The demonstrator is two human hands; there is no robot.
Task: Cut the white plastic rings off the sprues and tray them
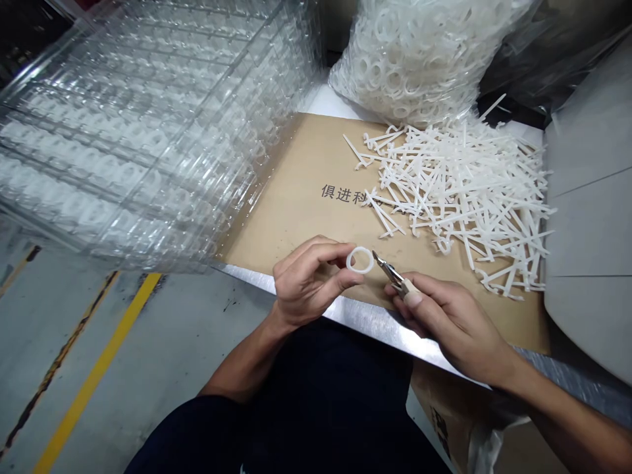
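Observation:
My left hand [311, 280] pinches a white translucent plastic ring [350, 259] between thumb and fingers, just above the front edge of the table. In my right hand [444, 316] is a small pair of metal nippers [394, 272], its handles wrapped by my fingers. The tips of the nippers point up and left, close to the right side of the ring. Whether they touch it I cannot tell. Beyond my hands, a loose heap of white plastic sprue pieces [459, 191] lies on the brown cardboard [296, 191].
Stacked clear plastic trays [148, 131] with rows of white rings stand at the left, jutting past the table edge. A clear bag [415, 59] full of rings sits at the back. A grey panel [590, 217] borders the right side. The metal table edge [355, 322] runs before my body.

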